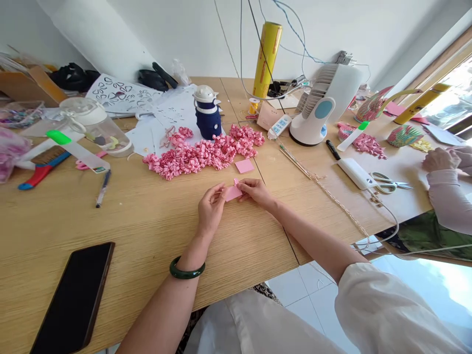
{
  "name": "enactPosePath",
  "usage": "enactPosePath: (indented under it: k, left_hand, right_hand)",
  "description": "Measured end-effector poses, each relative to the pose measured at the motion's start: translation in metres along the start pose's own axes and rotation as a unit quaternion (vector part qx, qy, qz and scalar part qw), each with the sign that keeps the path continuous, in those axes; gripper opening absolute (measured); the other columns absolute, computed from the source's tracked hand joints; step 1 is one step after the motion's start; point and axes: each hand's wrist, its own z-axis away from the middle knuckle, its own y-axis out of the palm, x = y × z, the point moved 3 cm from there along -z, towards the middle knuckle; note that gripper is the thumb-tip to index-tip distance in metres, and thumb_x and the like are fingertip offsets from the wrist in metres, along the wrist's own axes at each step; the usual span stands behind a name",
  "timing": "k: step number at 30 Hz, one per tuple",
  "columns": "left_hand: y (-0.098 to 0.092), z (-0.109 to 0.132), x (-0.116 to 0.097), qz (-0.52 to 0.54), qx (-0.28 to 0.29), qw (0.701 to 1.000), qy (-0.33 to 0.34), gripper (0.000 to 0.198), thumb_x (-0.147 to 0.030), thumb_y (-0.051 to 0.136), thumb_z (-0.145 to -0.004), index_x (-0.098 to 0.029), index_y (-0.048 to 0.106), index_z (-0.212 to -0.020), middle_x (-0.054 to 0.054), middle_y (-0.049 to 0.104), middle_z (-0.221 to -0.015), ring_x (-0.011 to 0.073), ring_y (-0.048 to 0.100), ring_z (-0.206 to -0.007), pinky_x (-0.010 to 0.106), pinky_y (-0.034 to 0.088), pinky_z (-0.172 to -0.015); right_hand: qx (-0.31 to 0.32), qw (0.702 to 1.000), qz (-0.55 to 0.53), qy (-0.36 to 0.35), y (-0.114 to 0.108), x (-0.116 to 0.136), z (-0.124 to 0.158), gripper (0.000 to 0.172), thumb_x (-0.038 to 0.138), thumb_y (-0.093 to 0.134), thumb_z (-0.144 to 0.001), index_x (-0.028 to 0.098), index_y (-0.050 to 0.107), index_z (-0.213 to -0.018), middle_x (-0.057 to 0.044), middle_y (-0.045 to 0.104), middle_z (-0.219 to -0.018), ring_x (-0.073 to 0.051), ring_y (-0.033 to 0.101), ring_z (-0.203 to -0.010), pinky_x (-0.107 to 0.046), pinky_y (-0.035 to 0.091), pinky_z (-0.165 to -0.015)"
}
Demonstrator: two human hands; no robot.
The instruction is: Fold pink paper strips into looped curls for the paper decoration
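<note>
Between my two hands is a small pink paper piece (233, 193), held above the wooden table (155, 216). My left hand (213, 206) pinches its left edge, a dark green bangle on that wrist. The fingers of my right hand (256, 191) close on its upper right corner, where a small pink bit sticks up. Just beyond lies a flat pink rectangle (244, 166), touched by neither hand. Behind it spreads a long heap of pink curled flowers (206, 153).
A navy bottle (208, 118) stands behind the heap, a white fan (322, 105) to its right. A black phone (73, 300) lies front left. Scissors (387, 183), a power bank (357, 173) and another person's hands (442, 160) are at the right. A braided cord (339, 201) crosses the table.
</note>
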Motion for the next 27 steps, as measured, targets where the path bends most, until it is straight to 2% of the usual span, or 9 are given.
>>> enactPosePath:
  k: [5, 8, 10, 15, 20, 24, 27]
  left_hand:
    - [0.002, -0.003, 0.008, 0.076, 0.013, 0.996, -0.043, 0.06, -0.053, 0.082, -0.074, -0.014, 0.07, -0.118, 0.014, 0.074, -0.113, 0.0227, 0.073, -0.1, 0.037, 0.061, -0.09]
    - [0.005, -0.003, 0.008, 0.1, 0.039, 0.993, -0.047, 0.059, -0.049, 0.085, -0.072, -0.014, 0.07, -0.116, 0.015, 0.074, -0.118, 0.024, 0.072, -0.108, 0.038, 0.057, -0.098]
    - [0.005, -0.004, 0.007, 0.113, 0.038, 0.992, -0.047, 0.054, -0.047, 0.085, -0.071, -0.014, 0.072, -0.112, 0.015, 0.075, -0.116, 0.0243, 0.072, -0.107, 0.037, 0.056, -0.099]
    - [-0.001, -0.008, 0.008, 0.101, -0.022, 0.993, -0.049, 0.04, -0.048, 0.083, -0.07, -0.014, 0.073, -0.089, 0.008, 0.077, -0.092, 0.0201, 0.072, -0.088, 0.03, 0.056, -0.084]
    - [-0.004, -0.011, 0.011, 0.103, -0.021, 0.992, -0.067, 0.036, -0.048, 0.083, -0.069, -0.016, 0.071, -0.08, 0.003, 0.073, -0.081, 0.0162, 0.067, -0.077, 0.026, 0.054, -0.072]
    - [0.0, -0.008, 0.006, 0.133, 0.015, 0.985, -0.107, 0.043, -0.053, 0.084, -0.065, -0.016, 0.068, -0.079, 0.005, 0.072, -0.08, 0.0179, 0.067, -0.071, 0.031, 0.058, -0.065]
    - [0.005, -0.004, -0.001, 0.121, 0.069, 0.982, -0.128, 0.043, -0.052, 0.085, -0.063, -0.015, 0.068, -0.079, 0.005, 0.072, -0.077, 0.0174, 0.066, -0.062, 0.033, 0.059, -0.06]
  right_hand:
    - [-0.079, 0.994, -0.079, -0.009, -0.003, 0.005, -0.006, 0.03, 0.038, 0.085, -0.071, 0.014, 0.068, -0.077, 0.002, 0.065, -0.067, -0.008, 0.061, -0.059, -0.021, 0.059, -0.061]
    - [-0.092, 0.991, -0.1, -0.014, 0.007, 0.002, -0.005, 0.034, 0.042, 0.086, -0.068, 0.015, 0.067, -0.078, 0.002, 0.066, -0.069, -0.008, 0.062, -0.062, -0.022, 0.061, -0.064]
    - [-0.087, 0.991, -0.103, -0.017, 0.016, -0.001, -0.003, 0.04, 0.044, 0.088, -0.064, 0.016, 0.068, -0.083, 0.002, 0.069, -0.074, -0.011, 0.065, -0.067, -0.025, 0.063, -0.068]
    - [-0.05, 0.995, -0.085, -0.007, 0.028, -0.008, 0.009, 0.056, 0.054, 0.093, -0.053, 0.018, 0.062, -0.084, 0.0, 0.073, -0.075, -0.015, 0.07, -0.068, -0.028, 0.063, -0.065]
    - [0.056, 0.998, 0.023, 0.002, 0.019, -0.006, 0.02, 0.051, 0.06, 0.083, -0.071, 0.016, 0.065, -0.092, -0.007, 0.076, -0.085, -0.016, 0.074, -0.073, -0.028, 0.063, -0.067]
    - [0.001, 0.998, 0.041, -0.039, 0.0, -0.002, 0.017, 0.051, 0.065, 0.075, -0.078, 0.017, 0.066, -0.092, -0.004, 0.071, -0.081, -0.015, 0.069, -0.068, -0.029, 0.062, -0.064]
    - [0.003, 0.996, 0.056, -0.071, -0.006, -0.001, 0.016, 0.048, 0.064, 0.073, -0.081, 0.017, 0.07, -0.093, -0.004, 0.07, -0.088, -0.013, 0.068, -0.076, -0.025, 0.061, -0.068]
